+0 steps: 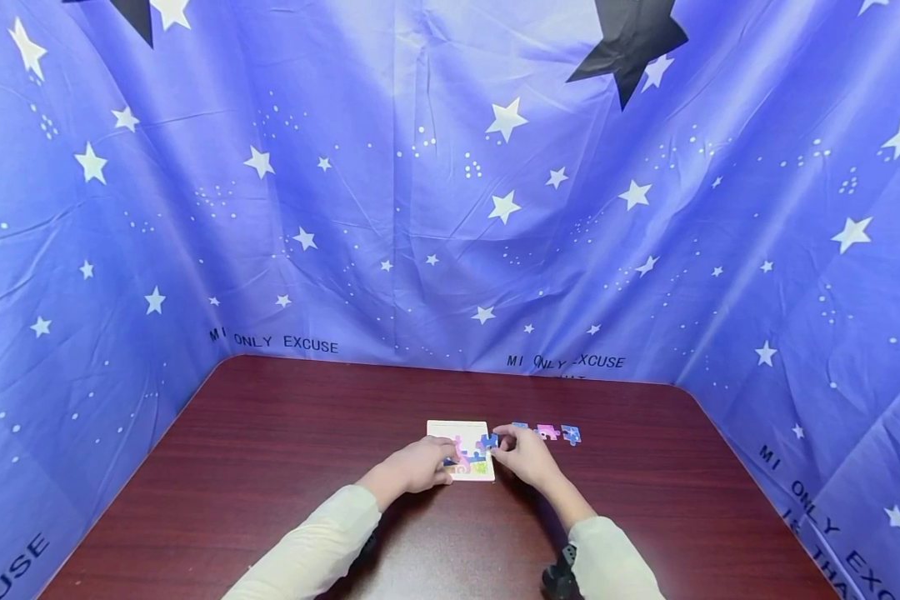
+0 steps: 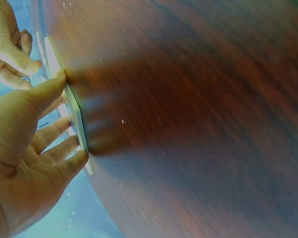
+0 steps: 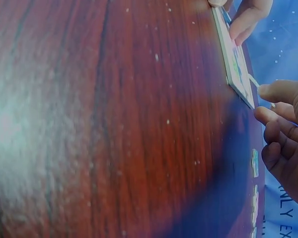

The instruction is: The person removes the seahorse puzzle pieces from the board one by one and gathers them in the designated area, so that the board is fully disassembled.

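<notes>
A white-rimmed jigsaw tray (image 1: 457,426) lies flat on the table, with pink, blue and yellow-green pieces in its near part. My left hand (image 1: 414,467) is at its left side; in the left wrist view the fingers reach over the tray and the thumb touches its near edge. At the tray's right edge, my right hand (image 1: 528,458) pinches a blue puzzle piece (image 1: 487,442) between thumb and fingers. That piece (image 3: 254,81) is tilted over the rim in the right wrist view. Fingers partly hide the pieces inside the tray.
Right of the tray is a row of loose puzzle pieces: a blue one (image 1: 520,425) partly behind my right hand, a pink one (image 1: 547,432) and another blue one (image 1: 571,434). A blue star-patterned curtain (image 1: 450,208) surrounds the dark red wooden table (image 1: 285,433).
</notes>
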